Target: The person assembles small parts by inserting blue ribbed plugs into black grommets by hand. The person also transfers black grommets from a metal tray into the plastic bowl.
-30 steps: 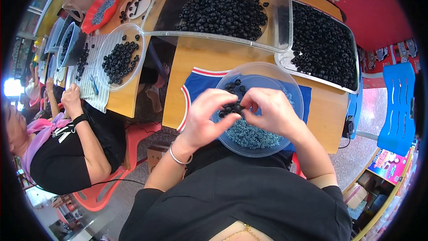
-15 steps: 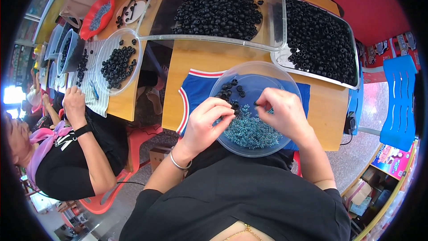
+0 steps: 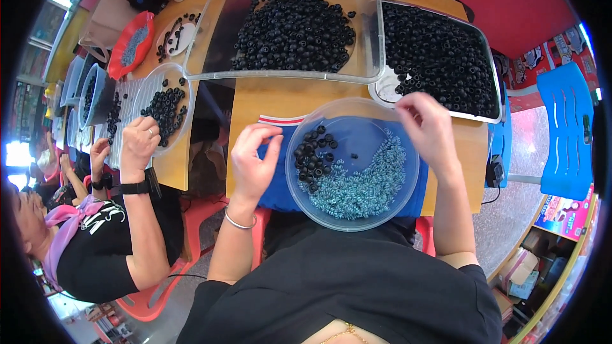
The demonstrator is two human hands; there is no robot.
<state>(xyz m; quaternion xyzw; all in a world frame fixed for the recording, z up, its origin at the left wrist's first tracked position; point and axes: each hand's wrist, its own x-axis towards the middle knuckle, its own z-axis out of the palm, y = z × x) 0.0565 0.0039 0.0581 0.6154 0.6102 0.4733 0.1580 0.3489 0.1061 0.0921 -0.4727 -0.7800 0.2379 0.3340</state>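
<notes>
A round clear plastic bowl (image 3: 366,132) sits in front of me on a blue cloth (image 3: 275,181) with a red-and-white edge. Small shiny teal pieces (image 3: 354,197) fill its near and right side, and a cluster of black round beads (image 3: 312,159) lies at its left. One dark bead rests alone near the middle. My left hand (image 3: 256,160) is raised just left of the bowl, thumb and index finger in a pinch. Above the bowl's far right rim, my right hand (image 3: 430,129) also pinches. Whatever is between the fingertips of either hand is too small to tell.
Beyond the bowl stand a large clear bin (image 3: 287,76) of black beads and a white-rimmed tray (image 3: 495,99) of more. At left, a co-worker (image 3: 83,248) sits by another clear bowl (image 3: 185,99) of beads. A blue plastic chair (image 3: 564,130) is at right.
My hands have moved apart from over the bowl, left hand to the left and right hand up and right. A lone bead now shows mid-bowl. The co-worker's hand moved toward the beads.
</notes>
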